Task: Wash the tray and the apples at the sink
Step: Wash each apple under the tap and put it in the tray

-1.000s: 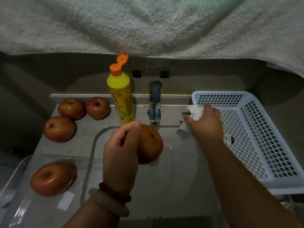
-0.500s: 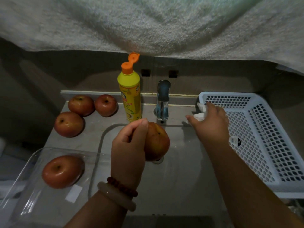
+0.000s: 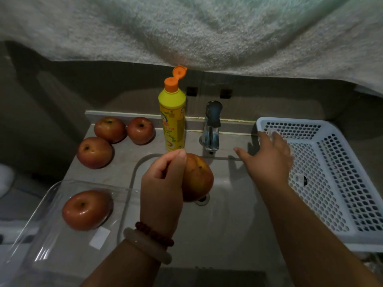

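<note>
From the head view, the left hand [image 3: 163, 189] is curled round 1 apple [image 3: 199, 178], holding it over the sink [image 3: 228, 220] just in front of the tap [image 3: 211, 129], above the drain. Two bracelets sit on that wrist. The right hand [image 3: 269, 156] reaches out with fingers spread and straight, holding nothing, lying over the near-left corner of the white basket [image 3: 335, 183], which stands to the right of the sink. Something pale shows just past its fingertips inside the basket, too blurred to tell.

The clear tray [image 3: 41, 241] sits at the left front on the desk [image 3: 116, 172], its right edge overlapping the sink's rim, with 1 apple in the tray [image 3: 87, 210] and a white label on its bottom. 3 more apples [image 3: 109, 129] lie clustered on the desk at the back left, close together. A yellow soap bottle [image 3: 172, 117] stands upright between them and the tap, its orange cap flipped open. A pale towel [image 3: 186, 27] hangs across the top.
</note>
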A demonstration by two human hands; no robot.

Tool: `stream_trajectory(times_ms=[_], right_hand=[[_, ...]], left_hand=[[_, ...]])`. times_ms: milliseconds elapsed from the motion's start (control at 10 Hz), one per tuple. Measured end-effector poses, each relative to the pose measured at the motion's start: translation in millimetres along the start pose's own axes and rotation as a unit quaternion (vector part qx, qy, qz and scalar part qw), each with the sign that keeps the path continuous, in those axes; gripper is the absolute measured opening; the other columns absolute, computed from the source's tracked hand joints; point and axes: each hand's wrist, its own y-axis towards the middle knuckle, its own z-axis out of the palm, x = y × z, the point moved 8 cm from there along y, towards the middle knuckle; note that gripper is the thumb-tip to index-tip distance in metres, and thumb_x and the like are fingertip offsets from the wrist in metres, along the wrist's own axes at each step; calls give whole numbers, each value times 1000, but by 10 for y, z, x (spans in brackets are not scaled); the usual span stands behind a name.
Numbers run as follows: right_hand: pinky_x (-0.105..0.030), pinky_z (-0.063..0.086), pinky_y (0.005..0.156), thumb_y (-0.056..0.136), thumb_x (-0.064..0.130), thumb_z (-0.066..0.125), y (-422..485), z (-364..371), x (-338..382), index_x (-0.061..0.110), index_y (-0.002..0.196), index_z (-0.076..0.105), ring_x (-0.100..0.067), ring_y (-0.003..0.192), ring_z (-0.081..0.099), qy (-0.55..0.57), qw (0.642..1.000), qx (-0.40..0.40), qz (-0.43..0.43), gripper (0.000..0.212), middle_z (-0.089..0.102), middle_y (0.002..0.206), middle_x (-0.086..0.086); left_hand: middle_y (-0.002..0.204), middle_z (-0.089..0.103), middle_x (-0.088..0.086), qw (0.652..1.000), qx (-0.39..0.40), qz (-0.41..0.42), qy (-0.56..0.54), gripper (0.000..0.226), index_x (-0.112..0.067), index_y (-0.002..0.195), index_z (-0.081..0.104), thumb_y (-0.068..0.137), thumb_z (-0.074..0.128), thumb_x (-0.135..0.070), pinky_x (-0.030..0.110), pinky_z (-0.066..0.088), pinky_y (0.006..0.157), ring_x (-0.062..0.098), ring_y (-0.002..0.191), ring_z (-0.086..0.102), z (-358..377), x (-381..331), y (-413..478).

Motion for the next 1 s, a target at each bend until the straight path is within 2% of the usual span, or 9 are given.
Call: stream_trajectory(times_ms=[100, 200, 300, 400, 500, 600, 800, 900, 1000], right_hand=[[-56, 5, 117, 84, 63, 57, -61, -27, 99, 25, 147, 33, -31, 148, 8, -6, 1000, -1, -14, 78, 16, 160, -7], [-51, 13, 118, 85, 58, 60, -188, -106, 262, 22, 144, 41, -29, 146, 15, 28, 998, -22, -50, 72, 24, 158, -7], [-43, 31, 111, 87, 49, 61, -456, -207, 515, 22, 139, 46, -20, 136, 31, 123, 985, -40, -118, 61, 40, 146, 0], [-19, 39, 93, 87, 46, 57, -859, -277, 881, 23, 133, 52, -3, 114, 44, 227, 950, -25, -214, 51, 49, 120, 14], [-15, 42, 89, 82, 61, 55, -1234, -3, 1219, 40, 138, 41, 0, 117, 47, 297, 898, 172, -276, 61, 48, 132, 16], [-13, 48, 88, 72, 56, 73, -1518, 212, 1421, 61, 133, 23, 6, 116, 42, 272, 862, 278, -326, 79, 33, 134, 29], [-26, 51, 95, 66, 39, 85, -1782, 384, 1618, 36, 142, 37, -1, 119, 46, 259, 862, 261, -350, 90, 43, 139, 16], [-10, 42, 91, 65, 43, 85, -1889, 513, 1710, 33, 139, 41, 2, 113, 44, 206, 876, 231, -371, 87, 43, 130, 18], [-7, 35, 89, 63, 40, 86, -1988, 681, 1816, 32, 134, 45, 3, 107, 41, 161, 874, 222, -400, 82, 43, 122, 20]], left_hand=[[94, 63, -8, 1000, 21, -6, -6, 32, -19, 102, 66, 85, 51, -42, 9, 46, 69, -4, 84, 60, -17, 89, 40], [80, 58, 3, 991, 52, -70, -97, 49, 8, 105, 56, 92, 55, -38, 32, 44, 67, 13, 73, 55, -23, 251, 97], [73, 51, 3, 985, 63, -83, -137, 52, 17, 99, 46, 96, 49, -35, 28, 40, 61, 11, 65, 49, -63, 232, 88], [78, 56, 8, 978, 60, -93, -175, 48, 13, 97, 49, 98, 47, -35, 28, 47, 61, 15, 69, 55, -148, 218, 30], [98, 69, 9, 972, 61, -142, -176, 43, 0, 111, 60, 97, 48, -39, 34, 56, 78, 19, 89, 67, -285, 272, -63], [80, 65, -10, 975, 59, -132, -171, 21, -12, 103, 59, 103, 40, -18, 10, 50, 62, -5, 73, 64, -460, 222, -134], [84, 68, -16, 997, -29, -66, -9, 17, -23, 100, 66, 91, 56, -34, 18, 50, 77, -7, 82, 63, -1035, 197, -233], [98, 62, -16, 995, -22, -53, 87, 15, -28, 108, 60, 97, 52, -25, -1, 41, 68, -18, 87, 56, -1261, 243, -221], [102, 64, -10, 993, -43, -46, 97, 15, -33, 100, 60, 96, 53, -20, 5, 46, 71, -7, 93, 59, -1497, 237, -184]])
